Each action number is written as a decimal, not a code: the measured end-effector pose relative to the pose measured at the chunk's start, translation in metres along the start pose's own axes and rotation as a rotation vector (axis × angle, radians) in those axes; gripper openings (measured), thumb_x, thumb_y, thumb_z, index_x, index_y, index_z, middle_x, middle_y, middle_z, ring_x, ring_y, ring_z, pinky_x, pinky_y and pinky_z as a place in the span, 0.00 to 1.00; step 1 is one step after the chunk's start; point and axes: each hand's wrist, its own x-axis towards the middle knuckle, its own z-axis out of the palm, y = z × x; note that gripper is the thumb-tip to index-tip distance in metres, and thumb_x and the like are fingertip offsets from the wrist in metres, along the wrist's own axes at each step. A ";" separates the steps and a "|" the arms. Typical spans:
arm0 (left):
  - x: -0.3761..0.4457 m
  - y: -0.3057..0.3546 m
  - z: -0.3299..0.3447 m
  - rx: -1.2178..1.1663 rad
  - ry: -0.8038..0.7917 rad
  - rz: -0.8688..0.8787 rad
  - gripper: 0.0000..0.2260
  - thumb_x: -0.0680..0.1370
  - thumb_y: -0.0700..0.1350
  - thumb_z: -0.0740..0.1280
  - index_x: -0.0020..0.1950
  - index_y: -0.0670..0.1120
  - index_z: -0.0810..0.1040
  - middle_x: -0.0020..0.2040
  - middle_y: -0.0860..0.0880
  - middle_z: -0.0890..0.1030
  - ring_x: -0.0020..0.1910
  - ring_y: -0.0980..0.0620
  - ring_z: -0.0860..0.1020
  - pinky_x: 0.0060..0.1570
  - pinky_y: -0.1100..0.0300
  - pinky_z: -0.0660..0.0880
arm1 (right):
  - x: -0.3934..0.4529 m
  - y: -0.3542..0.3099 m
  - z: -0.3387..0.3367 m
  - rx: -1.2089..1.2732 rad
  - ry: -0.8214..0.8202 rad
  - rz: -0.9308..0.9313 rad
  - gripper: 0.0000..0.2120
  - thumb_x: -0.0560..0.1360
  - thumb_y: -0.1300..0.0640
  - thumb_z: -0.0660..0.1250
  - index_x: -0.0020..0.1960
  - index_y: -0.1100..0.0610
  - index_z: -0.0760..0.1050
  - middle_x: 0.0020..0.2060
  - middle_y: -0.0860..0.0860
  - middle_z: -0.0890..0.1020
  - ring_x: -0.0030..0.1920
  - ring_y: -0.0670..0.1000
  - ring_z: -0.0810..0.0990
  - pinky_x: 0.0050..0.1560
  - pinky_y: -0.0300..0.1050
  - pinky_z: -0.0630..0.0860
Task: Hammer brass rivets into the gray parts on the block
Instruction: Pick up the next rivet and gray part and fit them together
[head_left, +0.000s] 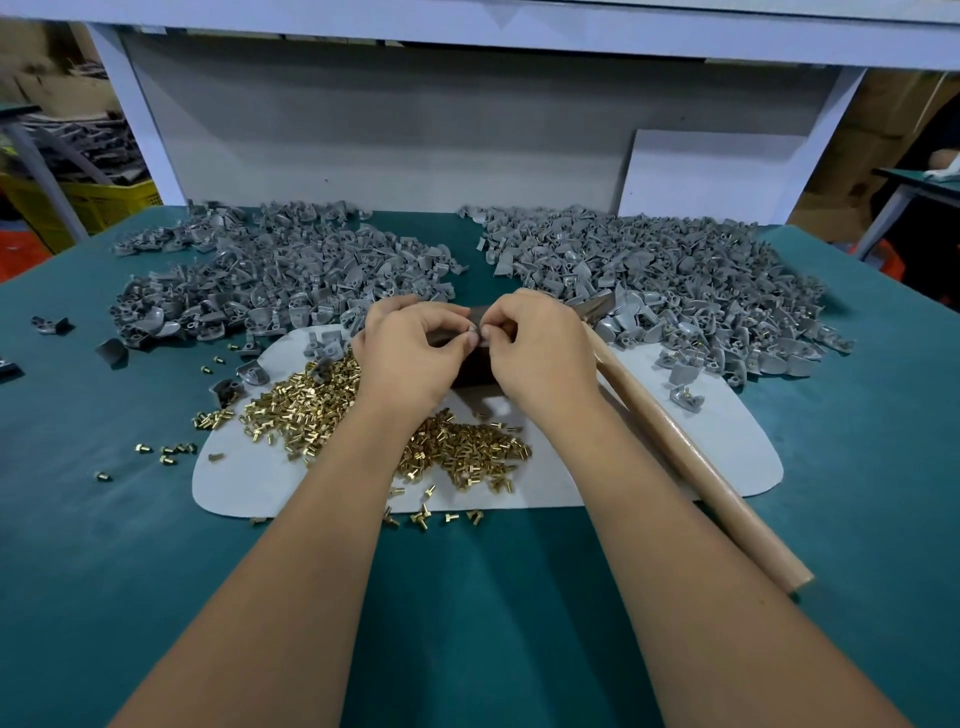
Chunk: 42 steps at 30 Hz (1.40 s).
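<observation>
Your left hand (410, 358) and right hand (535, 353) pinch small gray part (475, 332) over dark block (470, 371); wooden-handled hammer (691, 457) lies just right, nearer right hand, handle toward you

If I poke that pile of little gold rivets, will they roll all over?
Probably some would. The rivets look like small, smooth, round pins lying loose, and strays already sit on the green table. Their wider heads would likely make them curl round and stop soon. Being metal, the pile is probably heavy for its size.

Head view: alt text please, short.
Both hands, left and right, pinch a small gray part over a dark block. Brass rivets lie beneath, gray parts heaped behind, a wooden-handled hammer lying right.
</observation>
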 end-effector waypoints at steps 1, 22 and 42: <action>0.000 0.000 0.000 0.000 0.001 0.001 0.04 0.75 0.45 0.73 0.46 0.54 0.85 0.50 0.62 0.81 0.69 0.52 0.64 0.70 0.44 0.61 | -0.001 -0.001 0.000 -0.014 0.012 -0.014 0.05 0.74 0.57 0.67 0.40 0.51 0.78 0.43 0.46 0.79 0.48 0.52 0.77 0.53 0.52 0.73; 0.001 0.000 -0.003 -0.079 -0.058 -0.048 0.09 0.76 0.47 0.72 0.41 0.61 0.79 0.51 0.64 0.80 0.72 0.53 0.63 0.71 0.42 0.57 | 0.000 0.009 0.004 0.375 0.032 0.139 0.08 0.76 0.60 0.64 0.47 0.54 0.83 0.44 0.45 0.82 0.47 0.44 0.77 0.49 0.41 0.73; 0.000 0.001 -0.004 0.001 -0.052 0.001 0.10 0.76 0.47 0.72 0.41 0.62 0.77 0.53 0.64 0.79 0.72 0.51 0.62 0.71 0.43 0.58 | 0.004 0.011 0.006 0.425 0.015 0.165 0.07 0.74 0.58 0.65 0.42 0.50 0.81 0.42 0.45 0.82 0.44 0.42 0.77 0.44 0.37 0.71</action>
